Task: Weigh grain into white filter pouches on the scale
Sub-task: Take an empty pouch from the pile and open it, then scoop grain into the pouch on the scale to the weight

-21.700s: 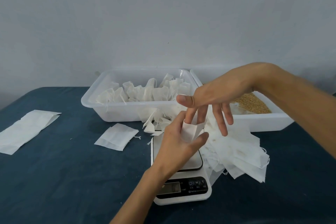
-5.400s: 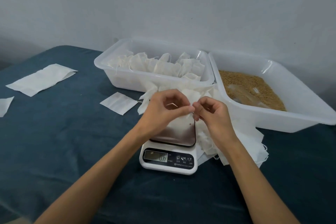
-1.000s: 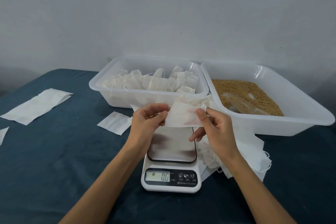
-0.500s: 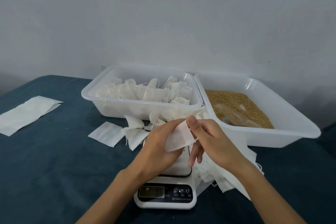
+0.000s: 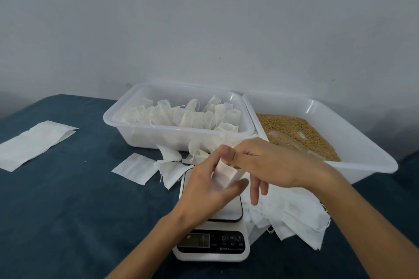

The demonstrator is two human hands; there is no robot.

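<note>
Above the scale, the left hand holds a white pouch, thumb curled under it and fingers behind; the right hand pinches the pouch's top edge with its thumb, other fingers hanging loose and straight. The scale's buttons show a power sign, M and T; its display is too blurred to read. Grain fills the right tub; the left tub holds filled pouches; open blue counter lies left of the scale.
</note>
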